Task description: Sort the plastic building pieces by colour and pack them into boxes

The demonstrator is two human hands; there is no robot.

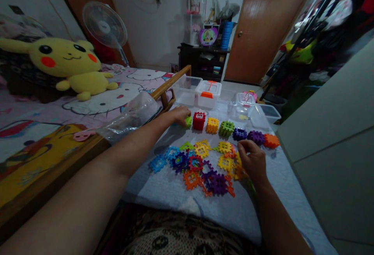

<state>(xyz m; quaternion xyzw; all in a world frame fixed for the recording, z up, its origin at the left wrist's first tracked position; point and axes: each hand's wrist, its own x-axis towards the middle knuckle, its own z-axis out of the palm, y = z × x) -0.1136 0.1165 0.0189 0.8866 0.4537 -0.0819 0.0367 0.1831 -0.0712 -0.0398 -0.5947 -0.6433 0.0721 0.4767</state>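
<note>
A row of interlocking plastic pieces crosses the cloth-covered table: a red stack, a yellow one, a green one, then dark blue, purple and orange. At the row's left end my left hand is closed on a lime-green piece. My right hand is curled beside loose yellow pieces; whatever its fingers hold is hidden. Nearer me lies a mixed pile with a purple piece and light blue ones.
Clear plastic boxes, one with an orange latch, stand along the table's far side. To the left are a wooden bed rail, a clear bag and a yellow plush toy. A white cabinet borders the right.
</note>
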